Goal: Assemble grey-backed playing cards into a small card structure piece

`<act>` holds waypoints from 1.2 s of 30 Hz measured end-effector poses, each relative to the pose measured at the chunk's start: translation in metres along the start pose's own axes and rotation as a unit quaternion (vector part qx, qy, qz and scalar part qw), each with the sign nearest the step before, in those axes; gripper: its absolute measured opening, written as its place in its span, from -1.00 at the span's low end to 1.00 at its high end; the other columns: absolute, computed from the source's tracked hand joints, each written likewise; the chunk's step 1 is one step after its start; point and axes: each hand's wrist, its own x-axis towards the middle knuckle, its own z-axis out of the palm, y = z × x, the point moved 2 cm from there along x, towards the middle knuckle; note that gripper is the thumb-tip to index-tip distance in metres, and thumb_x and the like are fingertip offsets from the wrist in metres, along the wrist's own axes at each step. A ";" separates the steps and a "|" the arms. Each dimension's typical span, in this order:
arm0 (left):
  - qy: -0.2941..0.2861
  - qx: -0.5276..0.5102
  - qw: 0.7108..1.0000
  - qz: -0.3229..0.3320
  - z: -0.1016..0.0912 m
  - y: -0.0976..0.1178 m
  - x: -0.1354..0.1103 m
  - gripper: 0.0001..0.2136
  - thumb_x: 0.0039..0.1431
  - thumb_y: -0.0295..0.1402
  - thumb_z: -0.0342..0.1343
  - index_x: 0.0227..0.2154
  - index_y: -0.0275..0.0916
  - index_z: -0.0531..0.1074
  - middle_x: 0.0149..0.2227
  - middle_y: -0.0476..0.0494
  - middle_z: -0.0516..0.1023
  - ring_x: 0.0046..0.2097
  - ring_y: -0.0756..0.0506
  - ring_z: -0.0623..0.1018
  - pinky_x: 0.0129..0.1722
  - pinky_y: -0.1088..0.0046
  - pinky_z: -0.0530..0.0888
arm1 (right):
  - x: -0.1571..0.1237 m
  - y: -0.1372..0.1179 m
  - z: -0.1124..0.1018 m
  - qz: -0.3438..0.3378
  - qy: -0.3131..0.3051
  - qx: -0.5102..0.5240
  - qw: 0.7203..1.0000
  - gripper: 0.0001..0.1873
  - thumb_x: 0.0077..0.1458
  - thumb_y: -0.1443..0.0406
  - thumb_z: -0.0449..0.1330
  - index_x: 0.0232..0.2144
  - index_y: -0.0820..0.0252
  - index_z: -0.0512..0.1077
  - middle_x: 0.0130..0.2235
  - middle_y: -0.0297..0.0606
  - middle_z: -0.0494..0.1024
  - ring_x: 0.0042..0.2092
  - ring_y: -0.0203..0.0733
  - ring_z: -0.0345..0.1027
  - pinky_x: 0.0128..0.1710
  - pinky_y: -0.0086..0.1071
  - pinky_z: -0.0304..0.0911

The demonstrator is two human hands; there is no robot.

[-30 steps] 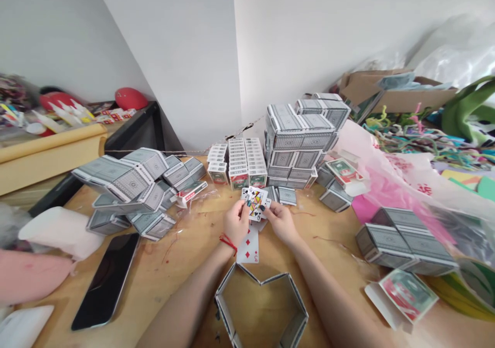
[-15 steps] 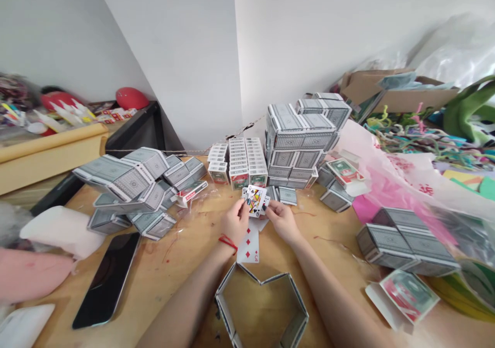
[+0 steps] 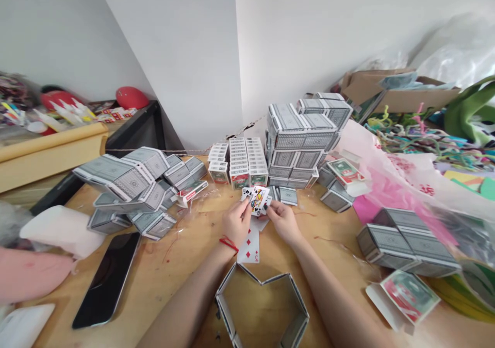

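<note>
Both hands meet over the middle of the wooden table (image 3: 185, 255). My left hand (image 3: 236, 223), with a red string on its wrist, and my right hand (image 3: 283, 220) pinch a small fan of playing cards (image 3: 257, 199) between them, a face card on top. Below the hands a diamonds card (image 3: 249, 247) lies face up on the table. Just in front of me stands a heart-shaped frame (image 3: 261, 312) made of grey-backed cards.
Grey card boxes lie tumbled at the left (image 3: 131, 188) and are stacked high behind the hands (image 3: 299, 136). Rows of small decks (image 3: 237, 165) stand at the back. A black phone (image 3: 106, 281) lies at the left. Pink plastic (image 3: 379, 193), more boxes (image 3: 406, 247) and an open deck carton (image 3: 406, 296) lie at the right.
The fanned cards have tilted slightly and shifted a little to the right between my fingers. My hands stay in the same place.
</note>
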 end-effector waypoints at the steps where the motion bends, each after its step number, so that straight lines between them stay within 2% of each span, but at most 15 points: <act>1: -0.002 0.009 1.000 0.010 0.000 0.001 0.000 -0.74 0.17 -0.33 -0.11 -0.23 -0.29 0.44 -0.41 -0.17 0.52 -0.35 -0.04 0.49 -0.34 0.47 0.41 | 0.000 0.001 0.000 0.000 0.002 0.000 1.000 -0.64 -0.07 0.12 0.15 -0.26 0.23 0.45 -0.28 -0.19 0.56 -0.29 -0.06 0.43 -0.35 -0.25 0.39; 9: -0.018 0.075 0.993 0.088 -0.002 0.009 -0.002 -0.73 0.19 -0.38 -0.13 -0.14 -0.28 0.41 -0.47 -0.16 0.49 -0.37 -0.04 0.47 -0.34 0.47 0.37 | -0.001 0.001 -0.001 0.006 0.023 -0.012 1.000 -0.63 -0.08 0.09 0.15 -0.28 0.22 0.44 -0.32 -0.20 0.56 -0.34 -0.09 0.43 -0.37 -0.27 0.38; 15: -0.028 0.046 0.988 0.144 -0.001 0.015 -0.006 -0.73 0.17 -0.42 -0.09 -0.11 -0.24 0.39 -0.46 -0.14 0.48 -0.34 -0.04 0.48 -0.31 0.45 0.40 | -0.003 -0.001 0.000 0.001 0.021 0.006 1.000 -0.65 -0.07 0.08 0.15 -0.31 0.21 0.42 -0.35 -0.21 0.55 -0.37 -0.12 0.42 -0.37 -0.29 0.35; 22: -0.021 0.004 0.984 0.178 0.000 0.022 -0.007 -0.72 0.15 -0.49 -0.09 -0.08 -0.24 0.36 -0.16 -0.16 0.52 -0.11 -0.04 0.49 -0.07 0.41 0.42 | -0.003 0.002 -0.002 -0.026 0.045 -0.044 0.998 -0.77 -0.04 0.15 0.12 -0.46 0.20 0.37 -0.45 -0.27 0.52 -0.41 -0.17 0.38 -0.40 -0.36 0.30; 25: -0.033 -0.003 0.983 0.182 0.002 0.024 -0.008 -0.71 0.16 -0.47 -0.11 -0.07 -0.24 0.36 -0.13 -0.16 0.51 -0.09 -0.05 0.50 -0.05 0.41 0.44 | -0.003 0.003 -0.004 -0.042 0.074 -0.074 0.994 -0.83 -0.05 0.20 0.09 -0.49 0.20 0.36 -0.48 -0.27 0.51 -0.42 -0.18 0.37 -0.41 -0.37 0.28; 31: -0.060 -0.015 0.971 0.231 0.006 0.026 -0.007 -0.71 0.15 -0.48 -0.08 -0.07 -0.27 0.36 -0.09 -0.18 0.49 -0.01 -0.06 0.45 0.01 0.35 0.41 | -0.004 0.004 -0.007 -0.067 0.126 -0.110 0.984 -0.98 -0.18 0.35 0.08 -0.58 0.17 0.31 -0.51 -0.25 0.50 -0.39 -0.13 0.36 -0.33 -0.30 0.28; 36: -0.079 -0.036 0.973 0.215 0.006 0.026 -0.007 -0.70 0.17 -0.46 -0.11 -0.05 -0.23 0.34 -0.08 -0.16 0.48 -0.01 -0.05 0.45 0.00 0.35 0.41 | -0.003 0.006 -0.008 -0.057 0.130 -0.102 0.985 -0.98 -0.18 0.35 0.09 -0.57 0.18 0.32 -0.49 -0.25 0.51 -0.37 -0.12 0.38 -0.34 -0.31 0.30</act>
